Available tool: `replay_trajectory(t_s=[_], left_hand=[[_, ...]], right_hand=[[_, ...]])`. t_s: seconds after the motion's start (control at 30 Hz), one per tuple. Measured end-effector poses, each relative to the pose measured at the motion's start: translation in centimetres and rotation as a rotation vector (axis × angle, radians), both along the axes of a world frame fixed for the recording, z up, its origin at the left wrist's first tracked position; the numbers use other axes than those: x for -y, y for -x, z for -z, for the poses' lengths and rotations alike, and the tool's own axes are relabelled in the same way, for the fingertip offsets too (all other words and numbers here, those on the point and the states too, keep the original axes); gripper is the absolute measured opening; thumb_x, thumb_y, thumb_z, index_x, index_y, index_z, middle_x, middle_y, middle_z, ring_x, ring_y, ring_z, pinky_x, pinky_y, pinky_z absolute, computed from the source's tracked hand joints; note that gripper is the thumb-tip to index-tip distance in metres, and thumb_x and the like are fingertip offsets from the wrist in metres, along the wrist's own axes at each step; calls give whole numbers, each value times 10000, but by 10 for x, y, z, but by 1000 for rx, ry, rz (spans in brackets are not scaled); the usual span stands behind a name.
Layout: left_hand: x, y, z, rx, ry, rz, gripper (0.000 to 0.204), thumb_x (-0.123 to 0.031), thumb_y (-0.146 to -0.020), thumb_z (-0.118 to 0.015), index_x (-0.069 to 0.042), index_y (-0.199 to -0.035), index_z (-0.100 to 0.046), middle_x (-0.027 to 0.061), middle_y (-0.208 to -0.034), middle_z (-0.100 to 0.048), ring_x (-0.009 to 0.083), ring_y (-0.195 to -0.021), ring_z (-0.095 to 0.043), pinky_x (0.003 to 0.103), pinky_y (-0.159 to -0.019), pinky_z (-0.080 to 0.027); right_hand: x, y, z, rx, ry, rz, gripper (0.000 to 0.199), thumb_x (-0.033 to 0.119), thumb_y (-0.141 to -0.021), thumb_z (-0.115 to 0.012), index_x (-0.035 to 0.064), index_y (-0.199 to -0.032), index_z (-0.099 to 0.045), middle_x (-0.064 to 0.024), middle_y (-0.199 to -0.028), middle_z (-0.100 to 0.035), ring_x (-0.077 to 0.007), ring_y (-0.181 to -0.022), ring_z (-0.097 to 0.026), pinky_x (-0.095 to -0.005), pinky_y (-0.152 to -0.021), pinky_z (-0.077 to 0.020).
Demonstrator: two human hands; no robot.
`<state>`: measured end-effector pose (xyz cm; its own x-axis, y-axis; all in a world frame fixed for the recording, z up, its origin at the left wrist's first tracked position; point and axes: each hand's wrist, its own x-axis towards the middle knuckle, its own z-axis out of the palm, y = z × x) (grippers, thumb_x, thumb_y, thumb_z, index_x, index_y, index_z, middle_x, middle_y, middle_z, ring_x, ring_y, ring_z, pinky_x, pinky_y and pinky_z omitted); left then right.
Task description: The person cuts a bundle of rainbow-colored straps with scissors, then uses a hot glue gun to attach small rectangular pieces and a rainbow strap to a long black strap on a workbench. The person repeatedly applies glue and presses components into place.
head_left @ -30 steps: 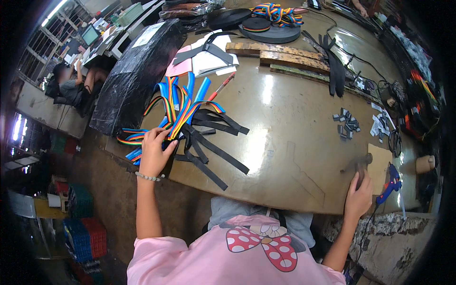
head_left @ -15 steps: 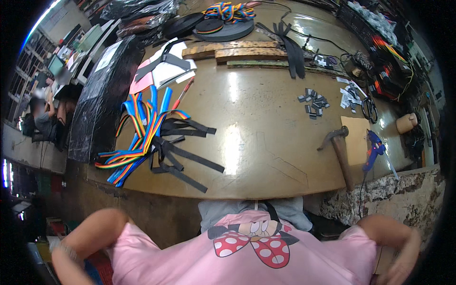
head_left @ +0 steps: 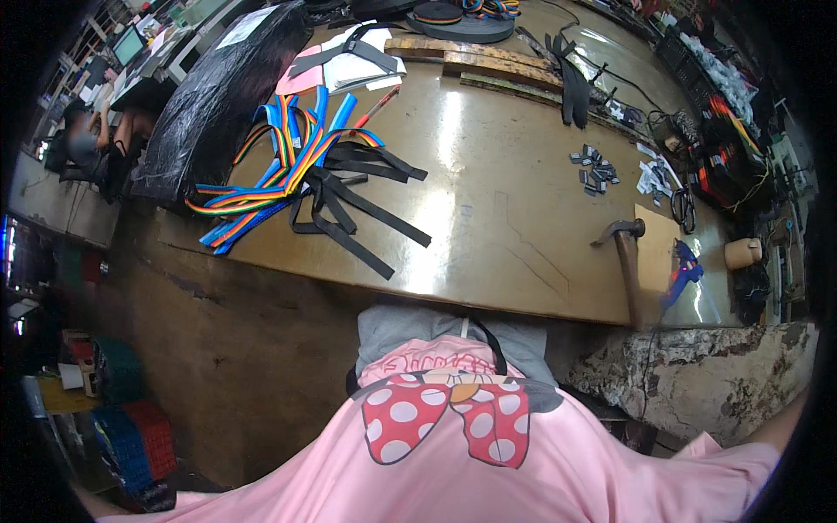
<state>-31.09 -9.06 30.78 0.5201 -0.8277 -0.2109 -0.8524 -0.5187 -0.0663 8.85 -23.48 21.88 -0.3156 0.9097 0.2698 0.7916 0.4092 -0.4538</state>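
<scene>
Neither of my hands shows; only a bit of my right arm (head_left: 779, 429) at the lower right rim and a sliver of my left arm (head_left: 94, 506) at the lower left come into the picture. In front of me is a brown table (head_left: 488, 187). Rainbow-striped straps (head_left: 292, 179) with blue backing lie heaped on its left part, and black straps (head_left: 366, 218) fan out from them. Toward the right front corner rests a hammer (head_left: 626, 261), its head away from me. Small black-and-grey pieces (head_left: 595, 170) are scattered farther back.
A blue glue gun (head_left: 683, 272) lies by a tan sheet (head_left: 658, 240) at the right, near scissors (head_left: 684, 211). Wooden boards (head_left: 488, 63) and webbing rolls (head_left: 466, 29) occupy the far side. A black wrapped package (head_left: 218, 96) borders the left. Another person (head_left: 87, 144) sits far left.
Both my forearms, seen bent outward at the sides before, have left the picture. The view has tilted, so the table sits higher and more floor shows. Nothing on the table has visibly moved.
</scene>
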Motion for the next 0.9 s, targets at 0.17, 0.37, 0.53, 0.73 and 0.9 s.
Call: replay_trajectory(t_s=[0.17,0.37,0.53,0.73,0.9], left_hand=[[0,4,26,29,124,-103,230,-131,-744,-710,33,-895,-652,109,-929,-638,247,-883,-607,370,-826,-515],[-12,-4,32,3,191,-89,242,-134,-744,-706,19,-925,-658,101,-948,-641,243,-892,-608,364,-836,-510],[-26,-11,30,-52,246,-76,254,-136,-744,-702,7,-951,-663,94,-963,-644,240,-899,-609,359,-844,-507],[-43,-19,28,-98,273,-43,273,-139,-744,-698,-7,-981,-669,87,-981,-648,236,-907,-610,353,-853,-503],[-58,-26,28,-132,298,0,290,-142,-745,-695,-19,-1007,-674,80,-996,-651,233,-914,-611,347,-861,-499]], right_hand=[[-94,4,86,-157,78,260,253,111,-839,-566,-41,-1020,-656,-117,-1003,-645,-232,-909,-624,-362,-815,-500],[-83,11,114,-163,145,249,254,120,-851,-577,-35,-1033,-660,-116,-1012,-652,-228,-902,-629,-361,-807,-505],[-32,12,71,-110,105,124,254,127,-860,-587,-31,-1044,-664,-115,-1020,-658,-224,-896,-632,-360,-801,-510],[25,32,4,48,55,-245,256,136,-871,-599,-25,-1057,-669,-114,-1029,-665,-220,-889,-637,-359,-793,-515],[50,52,-22,145,41,-463,257,143,-881,-609,-21,-1067,-673,-114,-1036,-671,-217,-883,-641,-358,-787,-519]])
